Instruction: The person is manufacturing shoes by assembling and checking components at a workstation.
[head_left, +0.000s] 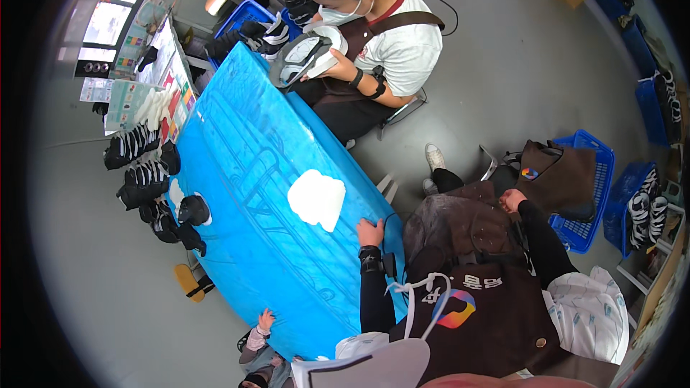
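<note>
My left hand [370, 233] rests at the near edge of the blue-covered table [287, 273], its fingers curled in and nothing visible in them. To its left, a white, uneven-edged flat piece [316, 200] lies on the cover, apart from the hand. Over my lap, beside the brown apron [460, 223], is my right hand [512, 200]. Its fingers are bent and closed; whatever they may hold is hidden. A brown bag-like cloth [557, 178] is the nearest thing to its right.
Across the table's far end, a seated person [402, 57] holds a grey-and-white rounded object [305, 57]. Black shoes with white stripes [144, 179] line the table's left edge. Blue baskets [596, 151] stand at my right. Another person's hand [266, 320] touches the table at the lower left.
</note>
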{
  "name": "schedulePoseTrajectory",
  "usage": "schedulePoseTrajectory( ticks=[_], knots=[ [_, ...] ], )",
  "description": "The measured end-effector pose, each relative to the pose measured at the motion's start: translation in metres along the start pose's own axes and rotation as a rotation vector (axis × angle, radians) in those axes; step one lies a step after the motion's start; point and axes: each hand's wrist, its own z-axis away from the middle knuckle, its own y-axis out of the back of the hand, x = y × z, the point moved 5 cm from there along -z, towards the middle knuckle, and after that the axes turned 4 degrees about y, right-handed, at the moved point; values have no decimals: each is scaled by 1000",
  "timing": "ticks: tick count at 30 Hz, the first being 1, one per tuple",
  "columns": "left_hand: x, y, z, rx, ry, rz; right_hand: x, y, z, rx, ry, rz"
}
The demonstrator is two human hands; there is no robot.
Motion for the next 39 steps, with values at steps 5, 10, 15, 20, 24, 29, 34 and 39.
schedulePoseTrajectory(
  ticks=[5, 10, 15, 20, 24, 29, 34, 39],
  knots=[
    [-7, -3, -17, -133, 93, -18, -15, -4, -10, -8, 11, -5],
    [-5, -5, -17, -167, 128, -7, -23, -4, -12, -2, 33, -27],
    [-5, -7, -19, -170, 102, -19, -22, -2, -11, -14, 34, -13],
    [-7, -9, -26, -171, 129, -57, -24, 6, 0, -26, 9, -14],
    [6, -4, -22, -182, 168, -61, -24, 26, 3, -9, 27, 3],
    [3, -3, -24, -116, 182, -46, -34, 49, 4, 39, 88, -15],
    [-2, 7, -24, -121, 44, -61, -42, 56, 5, -36, 117, -77],
    [23, 9, -24, -435, -23, 284, -21, 41, 2, -11, 86, -108]
  ],
)
